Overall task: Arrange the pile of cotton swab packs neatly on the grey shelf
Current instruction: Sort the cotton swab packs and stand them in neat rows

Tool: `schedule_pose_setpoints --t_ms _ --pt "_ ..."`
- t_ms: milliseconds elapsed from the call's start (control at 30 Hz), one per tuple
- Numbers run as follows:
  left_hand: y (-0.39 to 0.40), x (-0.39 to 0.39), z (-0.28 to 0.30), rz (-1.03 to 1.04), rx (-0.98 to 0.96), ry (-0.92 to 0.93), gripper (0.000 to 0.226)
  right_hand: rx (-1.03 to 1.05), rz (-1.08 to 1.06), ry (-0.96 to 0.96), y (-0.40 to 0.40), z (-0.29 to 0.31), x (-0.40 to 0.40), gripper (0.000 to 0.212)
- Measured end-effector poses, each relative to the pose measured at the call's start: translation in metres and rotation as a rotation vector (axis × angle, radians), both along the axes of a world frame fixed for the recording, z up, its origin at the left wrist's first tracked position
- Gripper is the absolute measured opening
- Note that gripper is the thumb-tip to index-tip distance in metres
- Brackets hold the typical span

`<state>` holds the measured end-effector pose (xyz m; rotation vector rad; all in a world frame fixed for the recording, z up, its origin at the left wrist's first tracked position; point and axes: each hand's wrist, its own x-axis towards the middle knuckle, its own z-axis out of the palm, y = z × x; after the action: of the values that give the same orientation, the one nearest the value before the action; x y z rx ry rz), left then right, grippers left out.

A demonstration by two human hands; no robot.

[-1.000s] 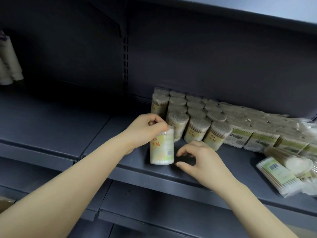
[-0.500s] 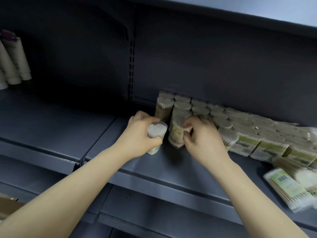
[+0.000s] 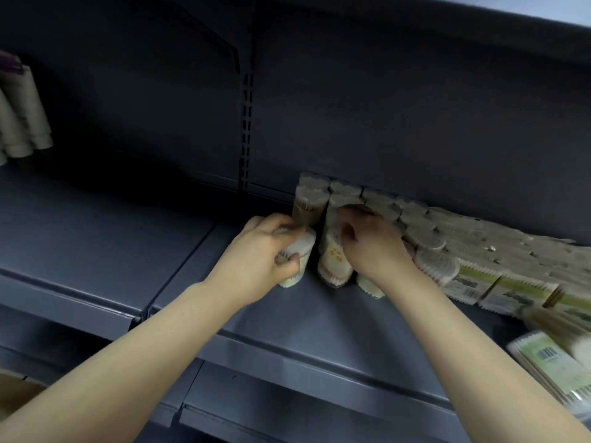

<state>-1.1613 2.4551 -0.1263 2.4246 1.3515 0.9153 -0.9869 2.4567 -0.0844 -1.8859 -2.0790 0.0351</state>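
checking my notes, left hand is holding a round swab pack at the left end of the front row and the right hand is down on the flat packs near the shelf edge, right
Not quite. The left hand does hold a round swab pack at the left end of the front row, but the right hand is up on the upright round packs beside it, not on the flat packs near the grey shelf edge. The head view shows this.

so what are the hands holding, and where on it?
Left hand grips a swab pack around its upper part. Right hand rests on standing packs; grip unclear.

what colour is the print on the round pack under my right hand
Orange-red print on a pale cream label, on the round pack; the head view, the only one, shows it, blurred.
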Motion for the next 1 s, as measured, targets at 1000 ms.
schedule_pose_setpoints --t_ms 1000 --pt "0.058 0.019 -0.004 -0.046 0.117 0.082 0.062 0.002 -0.024 -0.039 0.021 -0.005 0.003 0.030"
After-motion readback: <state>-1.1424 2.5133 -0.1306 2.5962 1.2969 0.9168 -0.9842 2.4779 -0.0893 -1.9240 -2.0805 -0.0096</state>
